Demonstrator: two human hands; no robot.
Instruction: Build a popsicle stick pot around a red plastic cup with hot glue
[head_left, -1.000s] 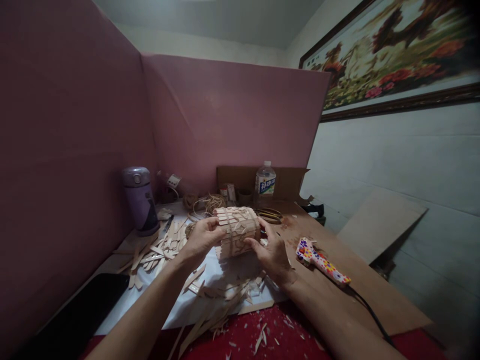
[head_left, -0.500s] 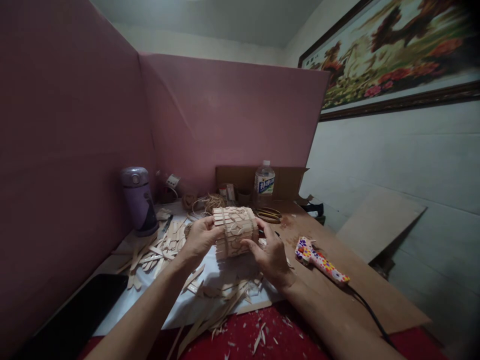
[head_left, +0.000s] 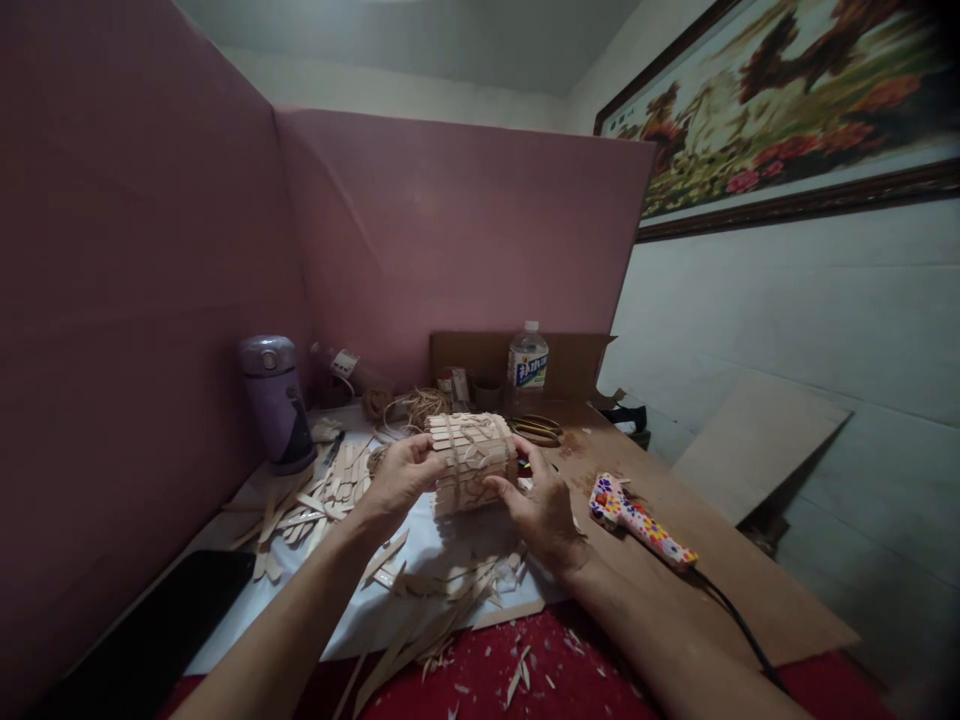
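A small barrel-shaped piece made of pale wooden craft sticks (head_left: 472, 462) is held just above the table in front of me. My left hand (head_left: 401, 480) grips its left end, fingers curled round the sticks. My right hand (head_left: 540, 505) holds the right side, thumb on the front face and fingers behind. Loose wooden sticks (head_left: 322, 495) lie spread on a white sheet (head_left: 450, 555) under and to the left of the piece.
A flower-patterned glue gun (head_left: 641, 520) with a black cord lies to the right on brown board. Purple flask (head_left: 276, 400), water bottle (head_left: 528, 368), twine (head_left: 420, 405), scissors (head_left: 536, 428) and a cardboard box stand behind. Pink panels close the left and back. A black phone (head_left: 157, 630) lies near left.
Both hands have kept their hold on the stick piece; it has turned very slightly and the right thumb has shifted on its front. The view drifted a little.
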